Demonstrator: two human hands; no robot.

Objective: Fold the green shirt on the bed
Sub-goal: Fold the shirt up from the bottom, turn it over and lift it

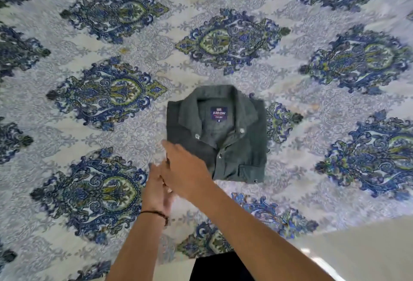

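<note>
Reading ARROW, a navy label point(218, 113) shows inside the green shirt point(243, 151).

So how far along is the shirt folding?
Looks nearly done: the green shirt lies on the bed as a compact rectangle, collar and label up. The right hand and left hand are open at its near left corner, blurred; contact unclear. Remaining: at most a final smoothing.

The shirt point(234, 146) was a dark, muted green with pale metallic buttons point(197, 136); its neck label point(218, 113) was navy with white lettering. The bed cover point(111, 34) was off-white with grey-blue scrollwork and large blue-and-olive paisley medallions. The wrist band point(154, 213) was black.
</note>
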